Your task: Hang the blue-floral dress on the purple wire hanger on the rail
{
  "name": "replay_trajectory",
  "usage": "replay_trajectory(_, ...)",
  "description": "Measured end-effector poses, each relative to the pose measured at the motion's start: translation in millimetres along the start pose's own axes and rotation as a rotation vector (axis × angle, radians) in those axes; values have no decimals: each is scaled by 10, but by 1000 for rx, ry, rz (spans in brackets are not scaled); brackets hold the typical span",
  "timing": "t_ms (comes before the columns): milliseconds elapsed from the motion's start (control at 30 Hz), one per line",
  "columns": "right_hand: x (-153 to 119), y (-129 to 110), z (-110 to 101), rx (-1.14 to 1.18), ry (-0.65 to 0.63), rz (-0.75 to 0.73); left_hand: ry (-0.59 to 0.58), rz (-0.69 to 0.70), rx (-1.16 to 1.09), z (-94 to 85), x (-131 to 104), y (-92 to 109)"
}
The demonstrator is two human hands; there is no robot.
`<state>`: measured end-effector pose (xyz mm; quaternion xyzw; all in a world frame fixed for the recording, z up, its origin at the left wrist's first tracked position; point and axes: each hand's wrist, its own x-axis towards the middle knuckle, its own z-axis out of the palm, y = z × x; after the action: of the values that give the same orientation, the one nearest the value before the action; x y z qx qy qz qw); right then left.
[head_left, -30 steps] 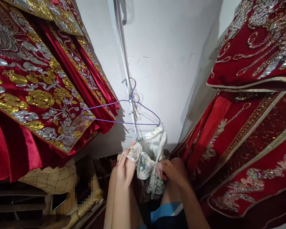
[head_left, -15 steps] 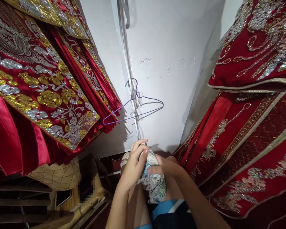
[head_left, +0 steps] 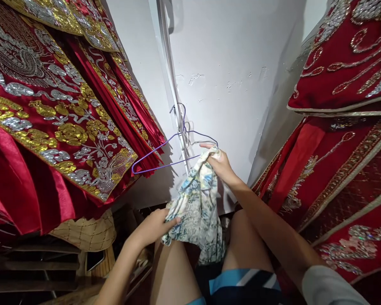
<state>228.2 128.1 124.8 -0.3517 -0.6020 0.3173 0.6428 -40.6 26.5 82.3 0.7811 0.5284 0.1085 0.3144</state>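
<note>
Between my hands hangs a thin printed garment [head_left: 197, 207], off-white with blue, green and yellow marks; its exact kind I cannot make out. My right hand [head_left: 220, 165] grips its upper edge, close in front of the right end of a purple hanger [head_left: 155, 150]. Lower and to the left, my left hand [head_left: 157, 226] holds the garment's side, thumb on top of the cloth. The hanger hangs by its hook from a white metal rail [head_left: 168, 59] on the wall. Whether the cloth touches the hanger cannot be told.
Red embroidered gowns hang close on both sides, one at left [head_left: 66, 131] and one at right [head_left: 330, 169]. A pale wall [head_left: 222, 63] stands ahead. At lower left are a wooden chair [head_left: 34, 267], a quilted tan cloth [head_left: 85, 231] and a phone [head_left: 95, 259]. My bare legs [head_left: 174, 271] are below.
The garment was bunched between both hands near my lap; now it is spread out. My right hand has risen toward the hanger, and my left hand has moved left and down.
</note>
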Motion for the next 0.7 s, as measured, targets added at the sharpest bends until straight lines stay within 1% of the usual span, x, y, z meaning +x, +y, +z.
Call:
replay_trajectory(33,91,79,82,3,-24,3,11,-21,48,-82,-39,6)
replay_trajectory(133,292,346,269,-76,-133,154,20,-74,185,-284,-161,64)
replay_trajectory(200,340,484,309,-144,-175,212,29,-123,300,-366,-232,81)
replay_trajectory(267,309,548,269,-186,-180,213,44,-188,411,-420,-286,54)
replay_trajectory(333,216,537,163,-228,-169,208,98,-191,463,-479,-311,-3)
replay_trajectory(367,157,507,94,-247,-157,206,149,-152,466,-520,-310,-33)
replay_trajectory(467,-3,360,-119,-281,-107,203,356,46,453,-699,-244,-86)
replay_trajectory(500,-39,303,-178,-285,-93,200,429,90,454,-772,-203,-84)
replay_trajectory(567,-84,199,-258,-278,-76,182,540,115,471,-918,-100,-43)
replay_trajectory(633,-114,127,-276,-254,-67,173,587,95,488,-1035,20,51)
replay_trajectory(700,-157,91,-234,-218,-67,199,613,115,513,-1098,144,203)
